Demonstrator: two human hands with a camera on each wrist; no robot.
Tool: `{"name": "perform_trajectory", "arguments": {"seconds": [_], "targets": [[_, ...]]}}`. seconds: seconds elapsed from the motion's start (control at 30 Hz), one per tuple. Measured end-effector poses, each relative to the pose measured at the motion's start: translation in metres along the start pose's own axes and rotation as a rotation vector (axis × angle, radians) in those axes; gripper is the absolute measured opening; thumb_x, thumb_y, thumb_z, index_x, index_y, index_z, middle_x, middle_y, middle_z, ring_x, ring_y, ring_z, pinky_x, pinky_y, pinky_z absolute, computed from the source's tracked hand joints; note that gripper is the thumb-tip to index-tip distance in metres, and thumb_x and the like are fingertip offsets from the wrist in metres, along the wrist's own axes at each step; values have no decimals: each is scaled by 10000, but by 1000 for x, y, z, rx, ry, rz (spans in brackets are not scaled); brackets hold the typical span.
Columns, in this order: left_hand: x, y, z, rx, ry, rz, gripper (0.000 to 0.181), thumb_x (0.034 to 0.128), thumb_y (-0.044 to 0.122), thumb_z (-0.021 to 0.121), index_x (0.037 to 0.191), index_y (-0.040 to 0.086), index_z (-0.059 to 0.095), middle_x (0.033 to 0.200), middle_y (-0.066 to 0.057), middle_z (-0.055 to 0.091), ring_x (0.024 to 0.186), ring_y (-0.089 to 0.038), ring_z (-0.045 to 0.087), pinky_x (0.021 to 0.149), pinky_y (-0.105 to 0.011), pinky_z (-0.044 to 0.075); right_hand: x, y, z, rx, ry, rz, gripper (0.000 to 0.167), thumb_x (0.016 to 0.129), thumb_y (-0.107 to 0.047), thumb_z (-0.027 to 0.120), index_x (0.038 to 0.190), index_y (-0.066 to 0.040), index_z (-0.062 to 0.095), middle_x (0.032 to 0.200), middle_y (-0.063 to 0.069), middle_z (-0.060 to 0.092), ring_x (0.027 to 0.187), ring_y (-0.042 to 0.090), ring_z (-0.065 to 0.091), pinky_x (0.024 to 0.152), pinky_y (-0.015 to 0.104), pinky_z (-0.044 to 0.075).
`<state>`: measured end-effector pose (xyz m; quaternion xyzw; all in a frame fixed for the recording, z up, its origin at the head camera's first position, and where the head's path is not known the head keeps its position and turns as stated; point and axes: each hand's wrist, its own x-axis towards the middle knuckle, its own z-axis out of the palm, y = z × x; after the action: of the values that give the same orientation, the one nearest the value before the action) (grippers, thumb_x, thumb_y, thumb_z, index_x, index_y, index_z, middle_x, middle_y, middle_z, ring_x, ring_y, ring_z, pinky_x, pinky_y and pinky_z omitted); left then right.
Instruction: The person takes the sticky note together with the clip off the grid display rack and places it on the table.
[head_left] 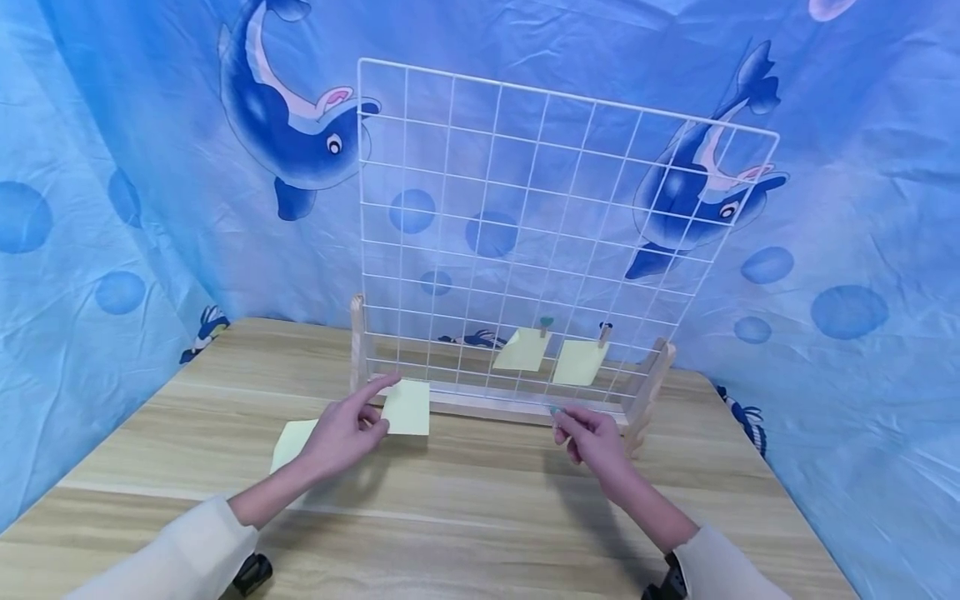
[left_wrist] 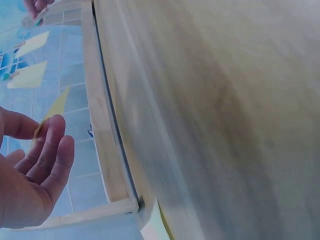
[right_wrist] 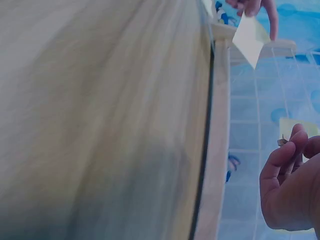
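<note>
My left hand (head_left: pixel 347 435) pinches a pale yellow sticky note (head_left: pixel 408 408) by its left edge, before the lower left of a white wire grid (head_left: pixel 568 97). My right hand (head_left: pixel 597 443) pinches a small clothespin (head_left: pixel 556 411) with a green tip, in front of the grid's lower right; its wooden end (right_wrist: pixel 283 143) shows in the right wrist view. Two yellow notes hang low on the grid. A clothespin with a green heart (head_left: pixel 546 322) grips the left note (head_left: pixel 522 350), and one with a dark top (head_left: pixel 604 335) the right note (head_left: pixel 579 363).
Wooden side posts (head_left: pixel 648 387) and a wooden base bar (head_left: pixel 487 406) hold the grid upright on the wood-grain table (head_left: pixel 450 533). More yellow notes (head_left: pixel 289 442) lie on the table, partly behind my left hand. A blue dolphin curtain (head_left: pixel 135 100) surrounds the table.
</note>
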<state>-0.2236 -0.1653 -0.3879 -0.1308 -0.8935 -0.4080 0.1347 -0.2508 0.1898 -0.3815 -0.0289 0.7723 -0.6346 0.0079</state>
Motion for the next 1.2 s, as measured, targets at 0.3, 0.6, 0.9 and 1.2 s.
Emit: {"name": "perform_trajectory", "arguments": {"seconds": [0.3, 0.6, 0.9, 1.2], "targets": [[-9, -11, -4, 0, -81, 26, 574, 826, 14, 610, 1379, 100, 481, 716, -4, 667, 585, -48, 583, 578, -237, 469, -10, 23, -31, -121, 14, 94, 251, 932, -125, 596, 1075, 72, 657, 656, 32, 571, 493, 88, 442, 455, 193, 362], [-17, -18, -9, 0, -155, 46, 571, 829, -7, 585, 1377, 104, 472, 664, 14, 656, 527, -85, 580, 545, -231, 446, -15, 36, -63, -356, -35, 98, 185, 890, -108, 612, 832, 56, 675, 589, 33, 552, 471, 103, 447, 424, 217, 372], [-20, -23, -11, 32, -192, 30, 494, 861, 28, 595, 1344, 97, 517, 609, 36, 617, 480, -91, 559, 545, -229, 435, -20, 43, -80, -478, -35, 118, 149, 856, -113, 636, 813, 10, 709, 572, 12, 551, 451, 98, 441, 417, 222, 380], [-22, -25, -14, 54, -233, 21, 392, 865, 31, 576, 1256, 63, 579, 594, 42, 603, 469, -100, 568, 482, -226, 414, -27, 52, -90, -522, -68, 135, 135, 827, -124, 647, 813, -12, 720, 564, 8, 573, 423, 92, 457, 397, 206, 369]]}}
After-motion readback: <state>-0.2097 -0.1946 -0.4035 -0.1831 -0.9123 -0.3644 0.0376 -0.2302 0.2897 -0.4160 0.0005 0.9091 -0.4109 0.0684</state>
